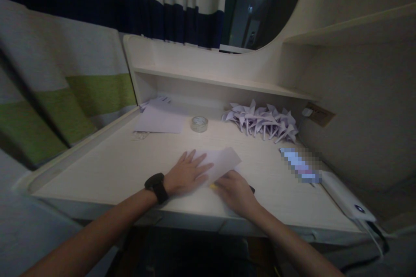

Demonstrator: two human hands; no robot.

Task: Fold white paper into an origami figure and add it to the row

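Step in hand: left hand point(186, 175) lies flat, grip open, pinning a thin pale rectangular paper sheet point(224, 160) to the smooth light wood-grain bench point(113, 169), nearer the person than the clear round tape roll point(199, 124).
Right hand point(235, 190): curled over the sheet's near edge; I cannot tell whether its grip holds anything.
Next move calls for: likely firm pinning, since slick paper slides.
Right of the tape roll: crisp folded pale paper pinwheels point(261, 123).

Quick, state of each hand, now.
Left hand: open, pressed flat on the sheet of paper.
Right hand: knuckles up at the paper's near edge; grip cannot be told.
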